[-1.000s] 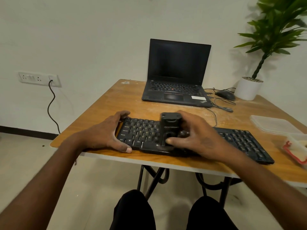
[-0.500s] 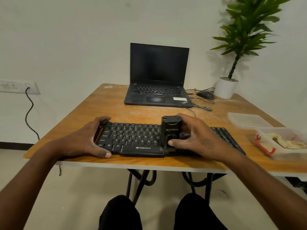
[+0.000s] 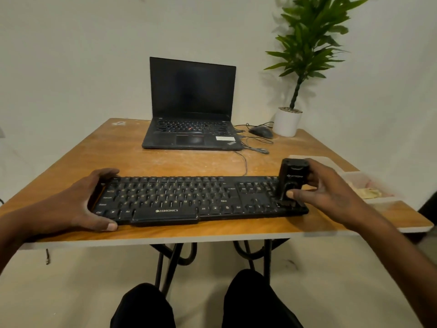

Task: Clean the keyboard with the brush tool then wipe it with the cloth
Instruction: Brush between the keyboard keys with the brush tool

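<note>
Head view shows the right hand (image 3: 331, 192) gripping the black brush tool (image 3: 292, 183) upright on the keyboard's (image 3: 189, 197) right end, while the left hand (image 3: 78, 204) clasps its left edge on the counter (image 3: 165, 162).

Your keyboard (image 3: 189, 197) is black with pale key lettering and a white brand mark on its front edge. The brush tool (image 3: 292, 179) is black too. The bench (image 3: 165, 162) shows orange-brown wood with pale scuffs. Beyond it you have a black laptop (image 3: 192, 110), a black mouse (image 3: 260, 132), and a white pot (image 3: 286, 124) with green leaves.
</note>
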Demonstrator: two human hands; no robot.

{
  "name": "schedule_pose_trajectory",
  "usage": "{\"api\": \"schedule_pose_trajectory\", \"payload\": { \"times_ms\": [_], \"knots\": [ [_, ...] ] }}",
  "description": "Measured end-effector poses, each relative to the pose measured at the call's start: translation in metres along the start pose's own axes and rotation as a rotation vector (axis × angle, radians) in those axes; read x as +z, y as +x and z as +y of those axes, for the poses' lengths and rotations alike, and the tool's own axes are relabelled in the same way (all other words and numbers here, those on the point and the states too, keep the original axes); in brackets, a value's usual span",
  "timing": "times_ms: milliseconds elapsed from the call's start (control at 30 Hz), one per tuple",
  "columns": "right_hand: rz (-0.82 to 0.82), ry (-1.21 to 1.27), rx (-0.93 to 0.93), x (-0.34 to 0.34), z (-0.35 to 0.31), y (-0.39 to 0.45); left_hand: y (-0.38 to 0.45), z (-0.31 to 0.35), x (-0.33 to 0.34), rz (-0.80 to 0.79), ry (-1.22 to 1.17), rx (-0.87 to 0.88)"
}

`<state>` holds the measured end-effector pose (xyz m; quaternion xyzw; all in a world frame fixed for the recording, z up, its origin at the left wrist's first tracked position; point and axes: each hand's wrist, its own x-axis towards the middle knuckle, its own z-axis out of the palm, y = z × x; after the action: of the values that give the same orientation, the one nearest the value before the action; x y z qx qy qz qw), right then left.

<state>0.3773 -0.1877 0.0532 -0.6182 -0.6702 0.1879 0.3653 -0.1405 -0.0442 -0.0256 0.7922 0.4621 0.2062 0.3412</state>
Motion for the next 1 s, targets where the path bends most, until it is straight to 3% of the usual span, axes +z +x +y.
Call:
{"api": "schedule_pose_trajectory", "payload": {
  "times_ms": [233,700,833,1000],
  "knots": [
    [0.155,-0.076,0.102,-0.009,0.013,0.002,0.002,-0.002,0.002,0.015,0.003,-0.011],
    [0.274,-0.185,0.114,0.034,0.015,0.067,0.003,-0.004,0.0,-0.011,-0.026,-0.035],
    [0.243,-0.201,0.08,0.05,-0.002,0.074,0.002,-0.002,0.0,-0.03,-0.033,-0.029],
    [0.082,-0.21,-0.023,0.079,-0.024,0.086,-0.001,0.004,-0.001,-0.06,-0.011,-0.022]
  ]
}}
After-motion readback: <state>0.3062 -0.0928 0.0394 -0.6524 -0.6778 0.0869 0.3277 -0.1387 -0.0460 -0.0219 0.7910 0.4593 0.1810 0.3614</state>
